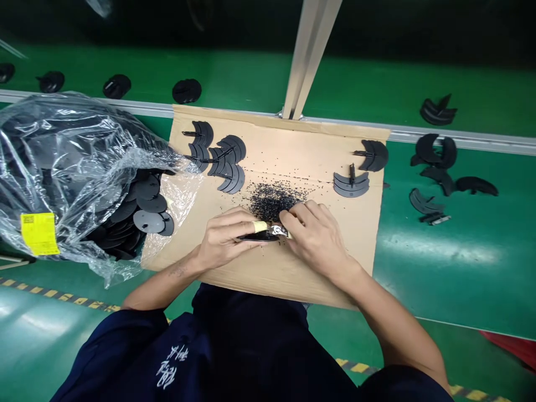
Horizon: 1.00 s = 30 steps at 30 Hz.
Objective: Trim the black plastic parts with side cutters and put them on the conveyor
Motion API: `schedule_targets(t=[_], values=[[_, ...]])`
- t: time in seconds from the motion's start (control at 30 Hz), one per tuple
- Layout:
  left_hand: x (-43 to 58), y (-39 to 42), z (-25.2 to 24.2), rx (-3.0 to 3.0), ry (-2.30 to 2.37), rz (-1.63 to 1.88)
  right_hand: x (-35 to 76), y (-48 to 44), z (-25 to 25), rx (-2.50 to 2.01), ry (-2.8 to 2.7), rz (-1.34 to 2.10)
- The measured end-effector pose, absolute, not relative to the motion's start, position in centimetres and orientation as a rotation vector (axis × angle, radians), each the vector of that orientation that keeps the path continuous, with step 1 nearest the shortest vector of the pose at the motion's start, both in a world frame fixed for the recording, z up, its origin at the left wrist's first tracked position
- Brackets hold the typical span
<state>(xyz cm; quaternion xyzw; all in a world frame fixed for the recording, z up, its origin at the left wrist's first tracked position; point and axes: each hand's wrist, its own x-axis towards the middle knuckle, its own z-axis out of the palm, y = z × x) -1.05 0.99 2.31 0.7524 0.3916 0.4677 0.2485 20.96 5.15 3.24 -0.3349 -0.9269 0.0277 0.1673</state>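
My left hand (226,237) grips a black plastic disc (260,237), seen nearly edge-on, above the cardboard sheet. Yellow tape wraps one of its fingertips. In my right hand (316,234) is a pair of small nippers (277,229), with the metal head at the disc's edge. My fingers cover the handles. Just beyond both hands lies a pile of small black plastic bits (274,201), scattered thinly at its edges. Curved black plastic pieces (228,162) lie on the cardboard at the far left, and another curved black piece (350,183) is at the right.
A clear plastic bag (71,162) full of black discs (149,221) spills onto the left of the cardboard (268,276). More black parts (435,151) lie on the green table at right. A metal post (312,56) rises behind the cardboard, and several black parts (186,90) sit beyond the rail.
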Motion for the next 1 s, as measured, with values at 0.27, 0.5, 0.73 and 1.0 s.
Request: schedule_targets(t=[0.27, 0.5, 0.73, 1.0], values=[[-1.0, 0.7, 2.1, 2.035, 1.071, 1.241, 21.3, 5.2, 3.2, -0.889, -2.637, 0.156], [-0.9, 1.0, 1.8, 2.088, 1.001, 1.259, 21.3, 5.3, 2.7, -0.869, -2.659, 0.083], [-1.3, 2.0, 2.0, 2.093, 1.024, 1.173, 22.2, 6.1, 1.7, -0.988, -2.674, 0.164], [-0.8, 2.8, 1.9, 2.321, 1.099, 1.061, 22.6, 6.4, 3.0, -1.117, -2.788, 0.029]])
